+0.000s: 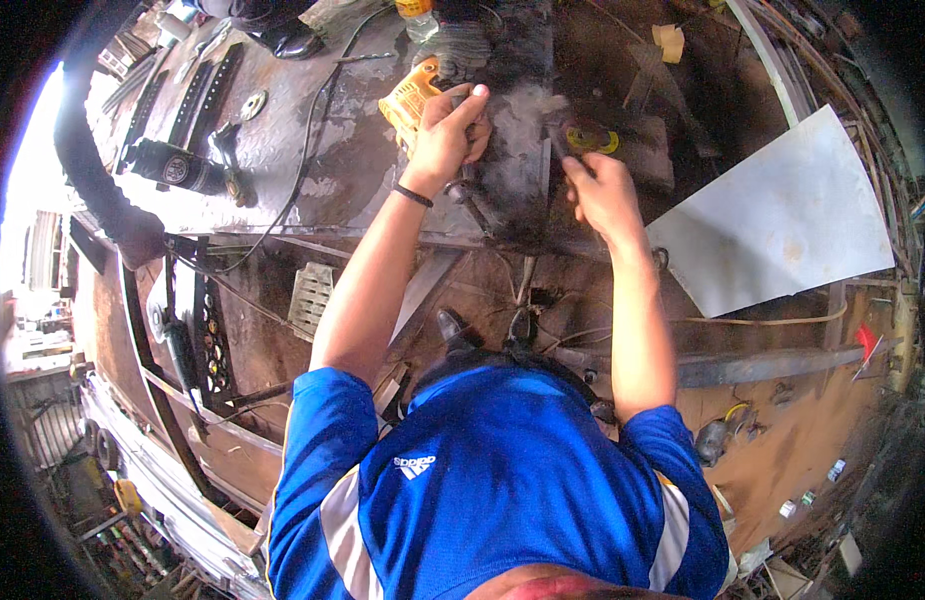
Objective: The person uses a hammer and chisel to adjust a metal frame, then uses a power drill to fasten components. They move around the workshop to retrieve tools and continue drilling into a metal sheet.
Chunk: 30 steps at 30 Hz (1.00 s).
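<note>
My left hand [444, 145] is closed in a fist over the metal table [352, 190], thumb on top, a dark cord on its wrist. Something dark shows at its fingers, too hidden to name. A yellow power tool [404, 103] lies right beside this fist; whether the fist grips it is unclear. Below the fist, near the table's front edge, stands a dark metal piece [472, 205]. To the right, my right hand [604, 195] has its fingers closed on a dark handle [557, 140], whose far end is hard to make out. Just beyond it lies a round yellow-rimmed thing [592, 138].
Dark gloves [457, 50] and a bottle [418, 20] are at the back. A black cable [312, 140] crosses the table near an angle grinder [229, 165] and a black cylinder [172, 165]. A pale sheet panel [782, 220] juts out at right. Another person's shoe [297, 42] shows at the far left.
</note>
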Each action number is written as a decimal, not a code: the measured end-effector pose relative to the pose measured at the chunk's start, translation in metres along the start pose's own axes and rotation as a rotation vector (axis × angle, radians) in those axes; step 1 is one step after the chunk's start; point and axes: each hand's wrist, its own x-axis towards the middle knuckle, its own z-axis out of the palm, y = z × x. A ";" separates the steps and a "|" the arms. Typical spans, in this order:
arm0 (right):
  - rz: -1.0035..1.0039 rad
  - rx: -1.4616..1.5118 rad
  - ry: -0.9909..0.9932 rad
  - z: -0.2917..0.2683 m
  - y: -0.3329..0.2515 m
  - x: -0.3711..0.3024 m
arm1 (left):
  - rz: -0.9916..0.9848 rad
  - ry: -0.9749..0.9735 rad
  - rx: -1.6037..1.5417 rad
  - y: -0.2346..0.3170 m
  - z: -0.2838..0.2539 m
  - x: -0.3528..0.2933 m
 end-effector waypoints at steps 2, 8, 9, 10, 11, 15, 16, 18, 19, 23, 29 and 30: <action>0.110 0.396 -0.043 -0.013 0.002 -0.026 | -0.004 -0.059 0.098 0.000 0.003 0.006; 0.180 0.701 0.010 -0.035 0.023 -0.079 | -0.153 -0.032 0.069 -0.001 0.018 0.020; 0.183 0.705 0.023 -0.036 0.031 -0.084 | -0.163 -0.076 0.037 0.000 0.015 0.021; 0.187 0.709 0.036 -0.036 0.037 -0.088 | -0.168 -0.122 0.013 0.000 0.012 0.022; 0.203 0.745 0.036 -0.037 0.041 -0.093 | -0.173 -0.167 -0.010 0.001 0.008 0.022; 0.268 0.836 0.101 -0.041 0.046 -0.103 | -0.182 -0.238 0.038 0.004 0.004 0.024; 0.255 0.817 0.069 -0.042 0.053 -0.105 | -0.176 -0.247 0.059 0.004 0.005 0.025; 0.223 0.779 0.004 -0.044 0.070 -0.108 | -0.217 -0.228 0.093 -0.002 0.002 0.026; 0.222 0.793 -0.009 -0.044 0.074 -0.111 | -0.220 -0.280 0.132 -0.002 -0.001 0.027; 0.217 0.947 -0.065 -0.046 0.083 -0.112 | -0.263 -0.235 0.295 0.001 0.015 0.023; 0.279 1.221 -0.160 -0.053 0.067 -0.113 | -0.250 -0.263 0.300 -0.007 0.005 0.030; 0.283 1.239 -0.180 -0.055 0.066 -0.114 | -0.229 -0.232 0.266 -0.008 0.008 0.027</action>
